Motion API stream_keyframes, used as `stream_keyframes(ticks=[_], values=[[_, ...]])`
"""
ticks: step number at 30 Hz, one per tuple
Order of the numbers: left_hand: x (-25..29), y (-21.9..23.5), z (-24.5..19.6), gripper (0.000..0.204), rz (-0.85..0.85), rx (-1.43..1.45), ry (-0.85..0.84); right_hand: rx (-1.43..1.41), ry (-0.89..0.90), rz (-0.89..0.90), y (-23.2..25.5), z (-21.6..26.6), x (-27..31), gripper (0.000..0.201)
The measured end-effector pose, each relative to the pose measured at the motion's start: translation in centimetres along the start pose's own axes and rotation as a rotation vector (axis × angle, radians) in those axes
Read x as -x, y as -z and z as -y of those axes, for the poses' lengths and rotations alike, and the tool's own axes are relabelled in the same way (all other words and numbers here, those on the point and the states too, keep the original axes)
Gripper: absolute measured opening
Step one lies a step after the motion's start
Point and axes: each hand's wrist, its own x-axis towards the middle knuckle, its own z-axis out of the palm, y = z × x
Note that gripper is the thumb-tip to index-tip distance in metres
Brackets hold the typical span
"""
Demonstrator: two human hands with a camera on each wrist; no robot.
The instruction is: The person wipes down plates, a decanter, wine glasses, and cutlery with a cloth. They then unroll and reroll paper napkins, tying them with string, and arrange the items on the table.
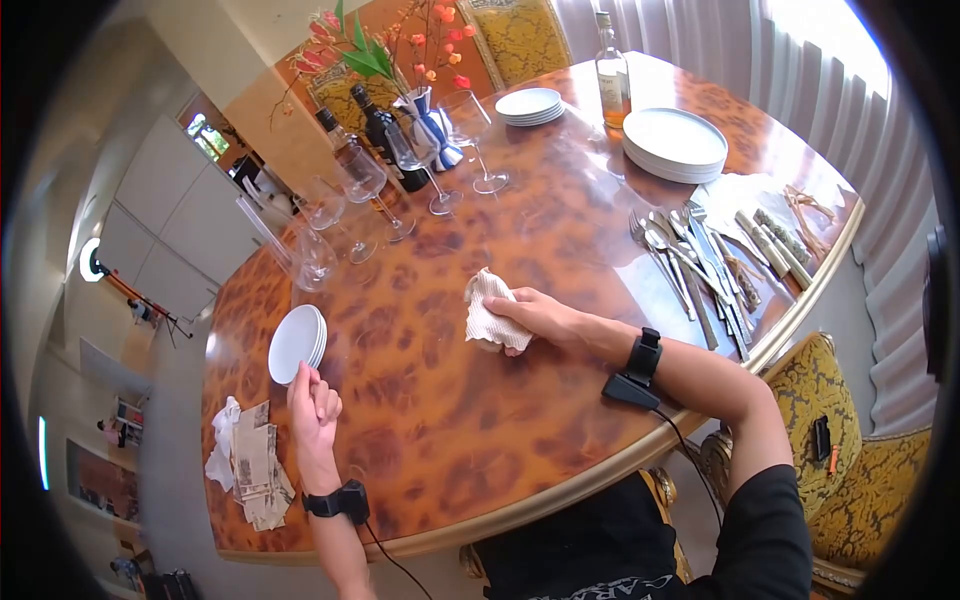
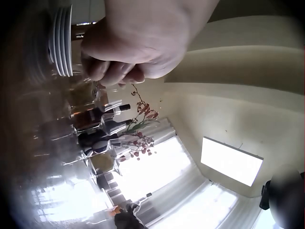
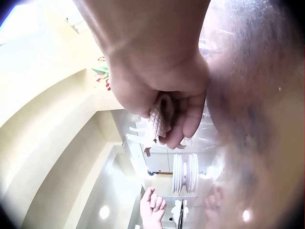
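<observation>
Black shirt (image 1: 590,530) lettering (image 1: 625,587) blurs; right fingers (image 1: 502,306) grip crumpled cloth (image 1: 481,318); left fingers (image 1: 322,398) curl loosely near plates (image 1: 295,343).

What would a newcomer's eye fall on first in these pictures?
Probably the glossy, brown-patterned table that fills the middle of the head view. Next, the red and orange flowers at its far side, behind the stemmed glasses. Then the right hand gripping a crumpled, pale cloth near the table's middle.
</observation>
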Motion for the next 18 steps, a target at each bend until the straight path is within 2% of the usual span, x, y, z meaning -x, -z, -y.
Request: stream_keyframes(ticks=[2, 3, 6, 9, 11, 13, 14, 15, 16, 18], values=[[0.8, -2.5, -0.1, 0.036, 0.051, 0.192, 0.074, -0.039, -0.082, -0.072, 0.1, 0.3, 0.0, 0.040], [1.1, -2.8, -0.3, 0.040, 0.081, 0.177, 0.105, -0.024, -0.094, -0.085, 0.1, 0.5, 0.1, 0.040], [1.6, -1.5, 0.2, 0.045, 0.075, 0.199, 0.141, -0.038, -0.125, -0.006, 0.0, 1.5, 0.9, 0.039], [2.1, -0.1, 1.0, 0.044, 0.035, 0.169, 0.146, -0.038, -0.122, -0.017, -0.2, 1.7, 0.9, 0.037], [2.3, -0.2, 1.1, 0.038, 0.050, 0.169, 0.116, -0.037, -0.146, -0.074, -0.2, 1.3, 0.5, 0.034], [2.3, -0.8, 0.8, 0.025, -0.009, -0.001, 0.070, -0.128, -0.111, -0.088, -0.7, 1.7, 0.9, 0.027], [2.3, -1.1, 0.8, 0.012, -0.008, -0.021, 0.057, -0.120, -0.129, -0.098, -0.8, 1.6, 0.9, 0.027], [2.3, -1.1, 1.0, 0.008, -0.031, -0.031, 0.056, -0.141, -0.072, -0.104, -0.9, 1.4, 0.8, 0.025], [2.2, -1.1, 1.3, 0.008, -0.025, -0.044, 0.064, -0.164, -0.012, -0.112, -1.0, 1.2, 0.9, 0.024], [2.2, -0.9, 1.7, 0.008, -0.017, -0.064, 0.063, -0.139, -0.038, -0.146, -1.1, 1.4, 1.3, 0.024]])
